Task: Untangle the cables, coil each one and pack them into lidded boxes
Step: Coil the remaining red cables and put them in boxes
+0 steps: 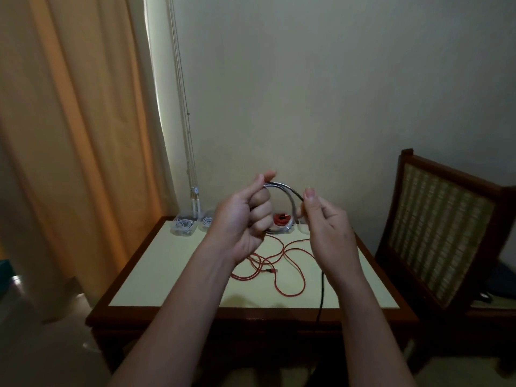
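Both forearms reach out over the near edge of the table, hands raised side by side above it. The left hand (243,219) is curled tight around a dark grey round cable (290,192), gripping the loops already gathered so they cannot spring apart. It seems to serve as the fixed core of the coil. Just beside it, the right hand (329,222) pinches the same cable between thumb and forefinger at the far side of the open loop. That is probably to steer the next turn round to the left hand. Below the right wrist the cable's loose black tail (321,291) hangs down and crosses the table's front edge, so some length is not yet wound.

Beneath the hands is the square table with a cream top and dark wood frame (167,269). A long thin red cable (259,263) sprawls over it in loose, overlapping loops, uncoiled.

Small clear plastic boxes stand along the table's far edge, against the wall. The leftmost clear box (183,227) holds a coil of white cable, and the clear box next to it (207,221) holds white cable too. Between the two hands a third clear box (282,219) shows a red coil inside. Whether any lid is on I cannot tell in this light.

A dark wooden chair with a woven cane back (435,236) stands to the right, and an orange curtain (69,135) hangs at the left.
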Demonstrator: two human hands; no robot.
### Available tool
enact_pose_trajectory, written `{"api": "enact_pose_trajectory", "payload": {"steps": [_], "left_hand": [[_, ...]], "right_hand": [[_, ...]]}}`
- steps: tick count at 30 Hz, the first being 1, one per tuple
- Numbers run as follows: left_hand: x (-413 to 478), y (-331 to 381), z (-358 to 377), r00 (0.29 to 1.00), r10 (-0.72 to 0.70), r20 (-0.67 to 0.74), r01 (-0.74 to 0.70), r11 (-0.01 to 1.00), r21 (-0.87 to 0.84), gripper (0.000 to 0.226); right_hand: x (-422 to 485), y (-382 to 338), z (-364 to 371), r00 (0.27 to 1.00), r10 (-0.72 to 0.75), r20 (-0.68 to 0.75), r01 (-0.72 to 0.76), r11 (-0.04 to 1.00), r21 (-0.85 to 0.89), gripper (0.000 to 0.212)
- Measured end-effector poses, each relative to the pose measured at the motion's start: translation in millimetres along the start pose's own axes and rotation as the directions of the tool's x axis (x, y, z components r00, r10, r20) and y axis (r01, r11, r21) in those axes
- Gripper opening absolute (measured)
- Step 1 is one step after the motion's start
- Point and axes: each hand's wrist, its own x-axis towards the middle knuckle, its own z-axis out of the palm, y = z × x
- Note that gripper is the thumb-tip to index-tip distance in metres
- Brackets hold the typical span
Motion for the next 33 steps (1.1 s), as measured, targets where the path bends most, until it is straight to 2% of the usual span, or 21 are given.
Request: {"api": "enact_pose_trajectory", "payload": {"steps": [5,13,15,17,19,20,25,28,30,31,33], "left_hand": [[4.6,26.7,-17.5,0.982,0.131,-0.136,-0.149,0.980,-0.130,0.024],[6.0,46.8,-29.4,0.921,0.255,-0.296,-0.315,0.933,-0.175,0.026],[7.5,42.7,-30.3,0.882,0.314,-0.352,-0.362,0.929,-0.078,0.028],[9.2,34.4,-30.0,0.802,0.457,-0.386,-0.414,0.890,0.192,0.031],[7.8,21.7,-25.8,0.739,0.597,-0.311,-0.397,0.760,0.515,0.031],[6.4,15.0,-22.2,0.733,0.631,-0.252,-0.377,0.686,0.622,0.029],[5.3,-12.9,-10.9,0.807,0.590,0.001,-0.318,0.434,0.843,0.029],[6.2,-23.4,-11.0,0.834,0.541,0.109,-0.287,0.256,0.923,0.032],[5.8,-28.5,-10.8,0.873,0.469,0.130,-0.270,0.245,0.931,0.031],[5.6,-30.5,-10.3,0.898,0.423,0.124,-0.258,0.278,0.925,0.029],[6.9,-32.9,-9.0,0.945,0.321,0.058,-0.205,0.447,0.871,0.029]], "right_hand": [[4.8,17.0,-14.3,1.000,0.021,-0.010,-0.021,1.000,-0.014,0.028],[7.2,41.4,-29.6,0.996,0.011,-0.092,-0.027,0.984,-0.174,0.010],[7.5,45.4,-29.1,0.995,-0.039,-0.092,0.014,0.967,-0.255,0.010],[7.5,47.8,-27.1,0.992,-0.102,-0.074,0.069,0.931,-0.359,0.014],[7.2,48.2,-24.6,0.989,-0.142,-0.031,0.115,0.894,-0.434,0.016],[6.8,48.0,-23.2,0.987,-0.160,-0.002,0.141,0.877,-0.458,0.017],[5.1,36.7,-16.6,0.964,-0.229,0.135,0.266,0.817,-0.511,0.025],[5.2,28.1,-15.8,0.952,-0.288,0.105,0.304,0.846,-0.438,0.032],[6.9,23.6,-16.8,0.948,-0.312,0.063,0.310,0.856,-0.415,0.033],[7.2,21.6,-17.3,0.946,-0.320,0.043,0.309,0.859,-0.407,0.033],[6.0,17.5,-17.9,0.954,-0.300,-0.008,0.280,0.897,-0.342,0.030]]}}
